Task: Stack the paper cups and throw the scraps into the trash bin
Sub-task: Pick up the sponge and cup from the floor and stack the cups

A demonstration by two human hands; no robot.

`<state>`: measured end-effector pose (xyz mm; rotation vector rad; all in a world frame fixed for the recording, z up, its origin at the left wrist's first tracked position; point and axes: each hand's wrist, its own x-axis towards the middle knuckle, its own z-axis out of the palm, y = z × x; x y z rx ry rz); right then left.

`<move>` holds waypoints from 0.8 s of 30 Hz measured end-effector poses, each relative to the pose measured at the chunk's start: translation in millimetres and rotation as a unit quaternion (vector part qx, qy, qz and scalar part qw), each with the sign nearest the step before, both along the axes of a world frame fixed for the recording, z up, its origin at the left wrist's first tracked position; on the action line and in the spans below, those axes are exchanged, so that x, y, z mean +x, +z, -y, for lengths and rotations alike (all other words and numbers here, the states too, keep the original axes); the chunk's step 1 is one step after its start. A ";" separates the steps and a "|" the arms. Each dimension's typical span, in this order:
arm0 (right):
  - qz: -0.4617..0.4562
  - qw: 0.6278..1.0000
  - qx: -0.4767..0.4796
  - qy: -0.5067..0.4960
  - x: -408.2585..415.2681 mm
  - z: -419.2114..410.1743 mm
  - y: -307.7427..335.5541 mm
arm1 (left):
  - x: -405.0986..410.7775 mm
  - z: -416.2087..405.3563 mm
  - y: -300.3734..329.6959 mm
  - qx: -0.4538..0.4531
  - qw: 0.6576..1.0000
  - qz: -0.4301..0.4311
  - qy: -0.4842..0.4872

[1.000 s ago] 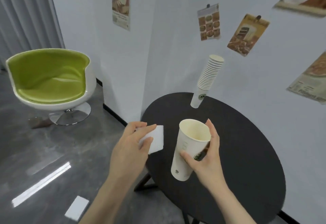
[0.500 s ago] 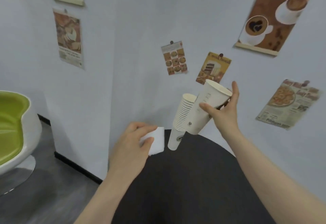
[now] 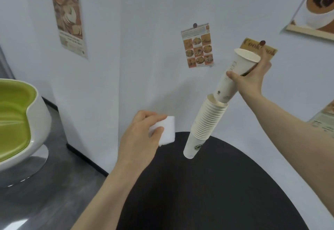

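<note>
Right hand [image 3: 250, 79] grips a paper cup [image 3: 233, 77], its base entering the stack [image 3: 204, 126]; left hand [image 3: 142, 139] pinches a scrap [image 3: 167, 133]. Next: push it home.

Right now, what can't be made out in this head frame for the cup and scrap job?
- Trash bin: not in the head view at all.
- Base of the single paper cup: dips into the cup stack; seating depth hidden by the top rim.
- Right hand fingers: behind the cup.
- White scrap: partly covered by the left hand.
- Black table: cut off by the bottom edge.
</note>
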<state>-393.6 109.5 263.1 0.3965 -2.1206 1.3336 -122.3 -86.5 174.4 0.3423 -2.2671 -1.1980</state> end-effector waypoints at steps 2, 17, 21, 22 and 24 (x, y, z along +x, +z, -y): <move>-0.001 1.000 0.005 0.001 -9.7 4.1 -12.7 | -4.1 2.7 -7.7 -0.005 1.000 0.009 0.003; 0.139 0.982 0.113 0.062 -8.0 -3.1 -116.7 | -3.7 18.0 -32.2 0.005 0.999 0.038 0.016; 0.145 0.977 0.149 0.038 5.4 -13.8 -118.3 | 5.2 18.6 -29.5 0.013 0.999 0.034 0.008; 0.131 0.979 0.157 0.025 13.3 -14.7 -115.5 | 7.7 18.7 -28.1 0.015 0.999 0.031 0.008; 0.074 0.982 0.170 0.024 40.6 -11.5 -108.3 | 14.9 17.9 -24.7 0.025 0.999 0.020 0.005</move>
